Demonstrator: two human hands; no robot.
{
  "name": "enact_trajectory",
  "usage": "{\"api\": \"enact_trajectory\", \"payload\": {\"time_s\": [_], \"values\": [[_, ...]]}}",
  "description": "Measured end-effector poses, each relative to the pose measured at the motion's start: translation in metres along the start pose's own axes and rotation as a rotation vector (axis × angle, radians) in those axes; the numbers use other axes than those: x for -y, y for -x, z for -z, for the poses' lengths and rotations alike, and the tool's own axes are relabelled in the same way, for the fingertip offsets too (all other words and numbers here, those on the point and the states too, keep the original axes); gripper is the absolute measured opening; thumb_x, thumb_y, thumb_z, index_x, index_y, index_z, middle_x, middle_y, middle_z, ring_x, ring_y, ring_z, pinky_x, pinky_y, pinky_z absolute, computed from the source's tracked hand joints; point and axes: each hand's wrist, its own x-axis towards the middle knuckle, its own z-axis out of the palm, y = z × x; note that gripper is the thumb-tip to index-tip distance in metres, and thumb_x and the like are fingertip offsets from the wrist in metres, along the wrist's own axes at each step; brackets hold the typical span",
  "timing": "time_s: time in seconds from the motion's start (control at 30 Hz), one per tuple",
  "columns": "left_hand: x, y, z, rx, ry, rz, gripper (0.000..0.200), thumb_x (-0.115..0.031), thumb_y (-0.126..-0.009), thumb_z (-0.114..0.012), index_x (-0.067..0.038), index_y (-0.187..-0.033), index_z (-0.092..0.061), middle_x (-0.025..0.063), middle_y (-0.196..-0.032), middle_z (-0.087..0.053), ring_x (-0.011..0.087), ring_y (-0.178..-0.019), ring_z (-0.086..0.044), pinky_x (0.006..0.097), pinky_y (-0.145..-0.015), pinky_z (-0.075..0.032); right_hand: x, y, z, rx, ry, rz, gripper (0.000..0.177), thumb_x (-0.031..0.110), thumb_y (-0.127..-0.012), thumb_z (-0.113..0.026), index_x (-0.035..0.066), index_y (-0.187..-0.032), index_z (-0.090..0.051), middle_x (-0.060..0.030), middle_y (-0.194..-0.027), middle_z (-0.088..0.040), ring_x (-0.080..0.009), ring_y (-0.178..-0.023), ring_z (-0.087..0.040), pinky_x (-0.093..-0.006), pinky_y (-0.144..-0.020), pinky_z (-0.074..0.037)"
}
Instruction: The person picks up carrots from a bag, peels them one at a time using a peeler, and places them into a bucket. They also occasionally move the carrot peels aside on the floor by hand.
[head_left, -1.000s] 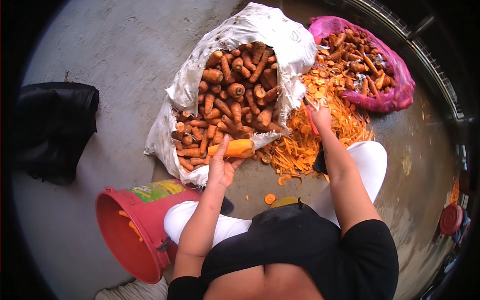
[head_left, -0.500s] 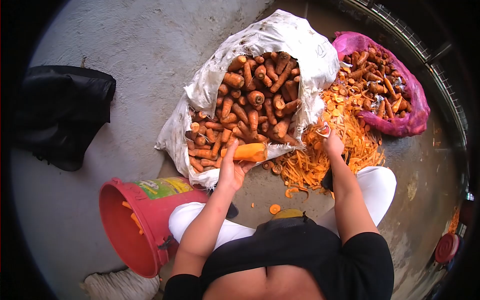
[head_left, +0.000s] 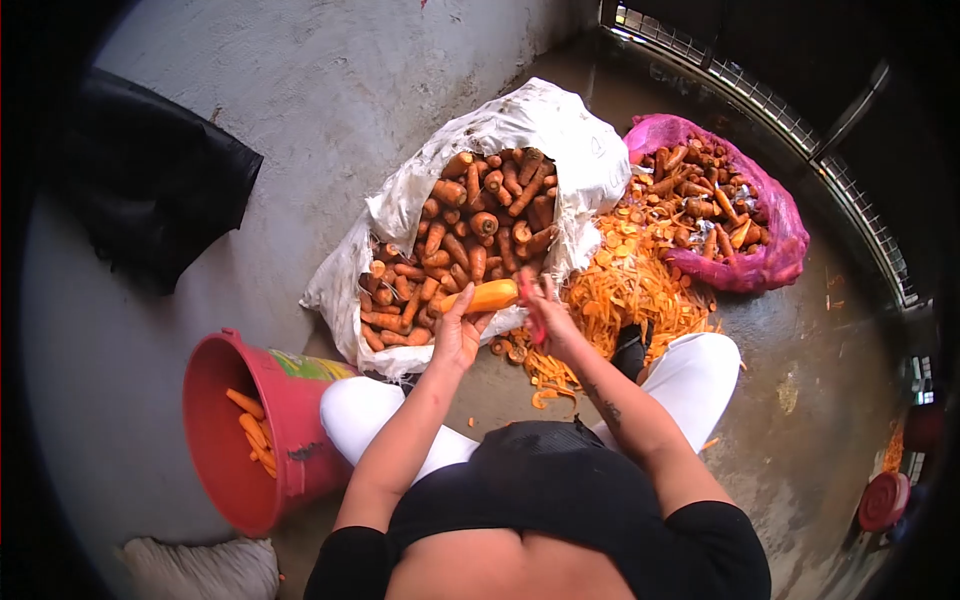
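Note:
A peeled orange carrot (head_left: 485,296) lies in my left hand (head_left: 458,335), held between thumb and fingers in front of the white sack (head_left: 590,150) of unpeeled carrots (head_left: 478,225). My right hand (head_left: 552,318) is closed around a red-handled peeler (head_left: 533,312), close to the carrot's right end; whether the blade touches it I cannot tell. Orange peelings (head_left: 625,300) are heaped on the floor beyond my right hand.
A red bucket (head_left: 300,425) lies on its side at the left with several peeled carrots (head_left: 254,430) inside. A pink sack (head_left: 780,235) stands at the upper right. Black cloth (head_left: 165,180) hangs at the left; a pale sack (head_left: 200,572) is below the bucket.
My right hand has moved left with the peeler, from over the peelings to the carrot's end. The view has shifted, and more carrots show inside the bucket.

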Motion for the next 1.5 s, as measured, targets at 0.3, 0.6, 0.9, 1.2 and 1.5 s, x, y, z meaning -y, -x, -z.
{"api": "enact_trajectory", "payload": {"time_s": [0.3, 0.6, 0.9, 1.2, 1.5], "values": [[0.003, 0.06, -0.015, 0.091, -0.511, -0.128, 0.038, -0.012, -0.078, -0.074, -0.007, -0.097, -0.041, 0.0079, -0.092, -0.057, 0.0185, -0.092, -0.061, 0.0325, -0.082, -0.054, 0.001, 0.025, -0.009, 0.119, -0.185, -0.154, 0.029, 0.04, -0.088, -0.058, 0.014, -0.098, -0.056, 0.0024, -0.065, -0.056, -0.0075, -0.048, -0.05, -0.0218, -0.039, -0.036], [-0.007, 0.076, -0.028, 0.226, -1.709, -0.253, 0.05, -0.028, -0.063, -0.075, -0.009, -0.104, -0.056, 0.017, -0.09, -0.065, 0.0324, -0.084, -0.063, 0.0417, -0.075, -0.049, 0.018, 0.057, -0.027, 0.214, 0.489, 0.318, 0.031, 0.028, -0.092, -0.057, 0.005, -0.114, -0.057, 0.003, -0.083, -0.057, -0.0046, -0.07, -0.049, -0.0207, -0.063, -0.041], [-0.005, 0.077, -0.024, -0.064, -1.773, -0.758, 0.029, -0.02, -0.067, -0.066, -0.01, -0.092, -0.055, 0.0156, -0.071, -0.064, 0.0365, -0.072, -0.063, 0.0472, -0.064, -0.047, 0.011, 0.112, 0.0, 0.051, 0.527, 0.503, 0.028, 0.029, -0.095, -0.052, 0.005, -0.082, -0.057, 0.0052, -0.058, -0.043, -0.0045, -0.049, -0.038, -0.021, -0.046, -0.03], [-0.01, 0.077, -0.026, -0.134, -1.83, -0.895, 0.025, -0.007, -0.068, -0.06, -0.008, -0.091, -0.054, 0.0151, -0.08, -0.064, 0.0365, -0.075, -0.062, 0.0468, -0.062, -0.048, 0.0, 0.113, -0.009, 0.192, 0.577, 0.461, 0.02, 0.023, -0.094, -0.055, 0.005, -0.098, -0.063, 0.008, -0.066, -0.048, -0.0008, -0.054, -0.038, -0.0186, -0.048, -0.03], [-0.01, 0.074, -0.029, -0.163, -1.877, -0.936, 0.029, -0.003, -0.067, -0.058, -0.008, -0.096, -0.056, 0.0137, -0.084, -0.064, 0.0362, -0.074, -0.062, 0.0465, -0.062, -0.049, -0.003, 0.116, -0.005, 0.143, 0.747, 0.519, 0.021, 0.023, -0.093, -0.053, 0.005, -0.096, -0.063, 0.0036, -0.064, -0.055, -0.0049, -0.056, -0.048, -0.0224, -0.051, -0.038]]}}
